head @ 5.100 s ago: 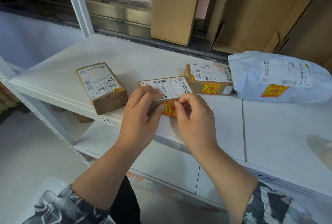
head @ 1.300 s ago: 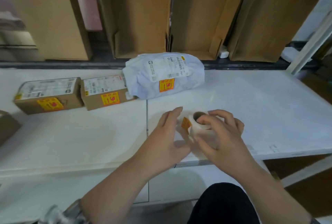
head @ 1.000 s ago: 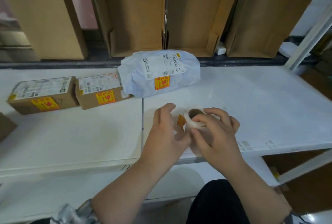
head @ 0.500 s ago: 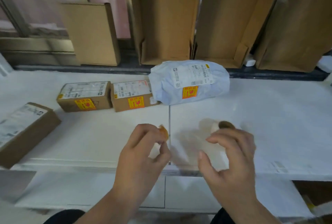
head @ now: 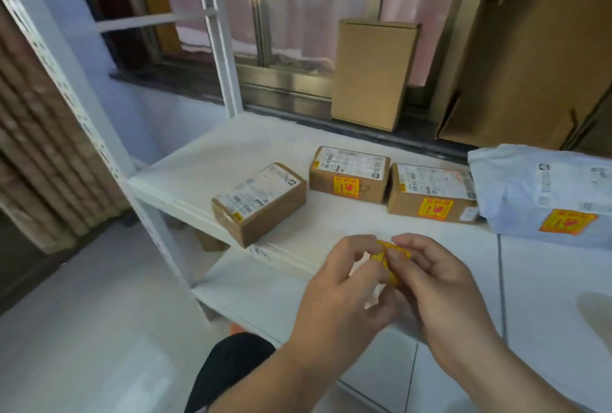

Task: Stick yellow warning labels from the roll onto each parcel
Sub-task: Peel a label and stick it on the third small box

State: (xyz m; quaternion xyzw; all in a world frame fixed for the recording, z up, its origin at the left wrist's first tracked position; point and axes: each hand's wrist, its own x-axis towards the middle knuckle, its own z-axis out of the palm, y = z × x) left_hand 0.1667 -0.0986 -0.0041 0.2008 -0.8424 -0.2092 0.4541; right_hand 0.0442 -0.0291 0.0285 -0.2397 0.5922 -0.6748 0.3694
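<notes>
White shelf (head: 331, 233); curled yellow label (head: 392, 258) btwn hands (head: 394, 290).

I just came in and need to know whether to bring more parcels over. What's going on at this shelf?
A person is labelling parcels. Both hands, left hand and right hand, pinch one yellow label above the white shelf. The middle box, right box and grey mailer bag each carry a yellow label. The angled left box shows none on its visible faces, so it looks like the one remaining.

White mailer bag (head: 543, 194) edge-cropped
</notes>
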